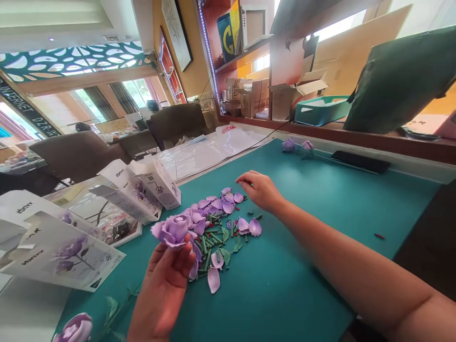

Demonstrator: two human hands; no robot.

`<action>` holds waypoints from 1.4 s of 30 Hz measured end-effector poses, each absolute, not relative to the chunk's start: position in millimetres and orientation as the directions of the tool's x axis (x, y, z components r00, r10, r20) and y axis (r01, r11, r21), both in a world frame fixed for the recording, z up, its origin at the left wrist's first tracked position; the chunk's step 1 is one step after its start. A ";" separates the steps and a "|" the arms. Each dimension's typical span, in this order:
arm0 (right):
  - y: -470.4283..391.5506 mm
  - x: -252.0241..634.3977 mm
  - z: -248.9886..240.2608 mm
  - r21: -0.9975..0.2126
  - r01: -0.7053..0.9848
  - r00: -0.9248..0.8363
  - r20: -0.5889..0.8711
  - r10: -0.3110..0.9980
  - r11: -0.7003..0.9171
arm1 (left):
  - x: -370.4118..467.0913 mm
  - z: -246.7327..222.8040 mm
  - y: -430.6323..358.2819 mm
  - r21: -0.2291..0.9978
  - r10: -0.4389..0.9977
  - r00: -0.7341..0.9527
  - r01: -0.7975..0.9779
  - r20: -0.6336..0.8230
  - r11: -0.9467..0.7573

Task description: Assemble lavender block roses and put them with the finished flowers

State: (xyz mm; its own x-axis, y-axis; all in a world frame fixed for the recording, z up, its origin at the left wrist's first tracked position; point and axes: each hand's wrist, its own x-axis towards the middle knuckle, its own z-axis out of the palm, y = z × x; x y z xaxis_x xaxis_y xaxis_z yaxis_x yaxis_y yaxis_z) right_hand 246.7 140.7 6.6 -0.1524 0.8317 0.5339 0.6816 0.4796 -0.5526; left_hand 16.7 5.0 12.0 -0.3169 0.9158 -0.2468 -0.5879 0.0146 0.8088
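Observation:
My left hand (166,280) holds up a purple toy rose (174,231) made of plastic petals, its fingers curled round the underside. Beyond it my right hand (261,190) hovers over the far end of a heap of loose purple petals (215,205). Its fingers are drawn together, and whatever may be between them is too small to make out. Green stem pieces (210,243), leaves and small red parts lie mixed beside the petals. Two pale petals (213,279) rest at the near side. Another purple rose (74,327) with a leafy stem lies at the lower left.
Opened white boxes (76,251) with rose pictures stand along the left of the green mat (302,285). At the back are two finished flowers (289,145) and a black flat object (360,161). A teal basket (322,110) sits on the ledge behind.

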 end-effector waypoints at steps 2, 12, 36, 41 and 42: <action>153.2 248.8 -7.6 -0.434 0.802 -0.249 0.382 0.890 0.411 | 16.8 15.0 4.8 0.812 0.915 -0.319 -0.584 -0.247 0.016; 155.8 233.9 -42.1 -0.242 0.873 -0.388 0.182 0.903 0.424 | 14.3 15.0 0.3 0.824 0.939 -0.258 -0.564 -0.228 0.045; 148.0 232.3 -25.2 -0.294 0.899 -0.227 0.324 0.919 0.325 | 9.1 5.2 -0.7 0.778 0.957 -0.189 -0.626 -0.221 0.056; 125.4 225.2 -5.1 -0.578 0.668 -0.278 0.390 0.878 0.469 | 7.3 4.8 -2.4 0.776 0.969 -0.160 -0.629 -0.186 0.045; 119.6 222.5 -1.4 -0.620 0.600 -0.299 0.411 0.861 0.505 | 7.0 4.3 -2.4 0.779 0.969 -0.162 -0.626 -0.188 0.046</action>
